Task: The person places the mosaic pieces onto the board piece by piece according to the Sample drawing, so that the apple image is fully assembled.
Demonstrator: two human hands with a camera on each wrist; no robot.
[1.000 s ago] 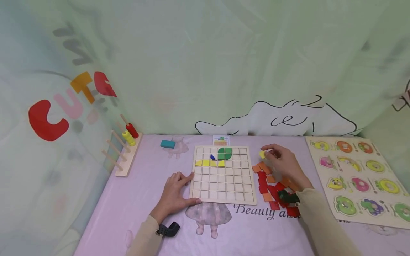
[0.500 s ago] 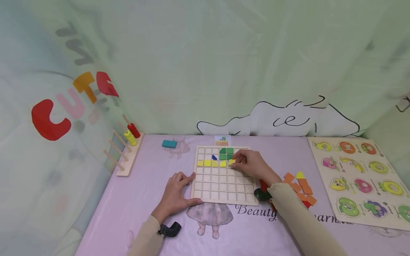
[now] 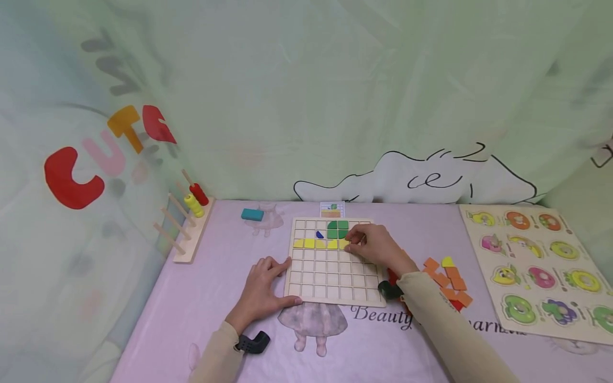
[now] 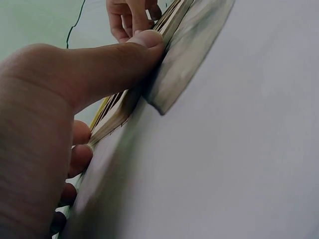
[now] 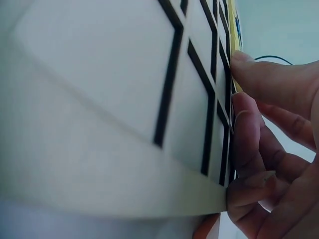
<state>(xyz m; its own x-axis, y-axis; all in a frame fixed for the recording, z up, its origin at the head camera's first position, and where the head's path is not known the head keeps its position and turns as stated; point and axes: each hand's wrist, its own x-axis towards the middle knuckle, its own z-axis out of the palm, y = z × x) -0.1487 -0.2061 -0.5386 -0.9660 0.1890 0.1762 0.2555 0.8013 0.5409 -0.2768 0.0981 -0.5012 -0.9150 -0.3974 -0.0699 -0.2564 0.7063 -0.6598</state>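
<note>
A wooden grid board point(image 3: 325, 266) lies on the table between the hands. My left hand point(image 3: 261, 290) holds its near left corner, thumb on the near edge and index finger on the left edge. A row of yellow tiles point(image 3: 309, 243) crosses the board, with green tiles point(image 3: 337, 230) and a small blue piece point(image 3: 320, 234) above. At the row's right end my right hand point(image 3: 375, 247) pinches a yellow tile point(image 3: 342, 244) with thumb and index finger, low at its cell. The fingers partly cover that tile. In the right wrist view, the thumb point(image 5: 274, 84) meets a yellow edge.
Loose orange tiles point(image 3: 452, 273), a yellow piece point(image 3: 447, 261) and some red tiles lie right of the board, partly under the right forearm. A pattern card point(image 3: 332, 206) sits behind it. Further out are a fruit puzzle point(image 3: 538, 274), a teal block point(image 3: 251, 214) and a bead stand point(image 3: 191, 239).
My right hand has carried a yellow tile left from the loose pile to the board, then lowered it at the row's right end. My left hand has stayed at the board's corner.
</note>
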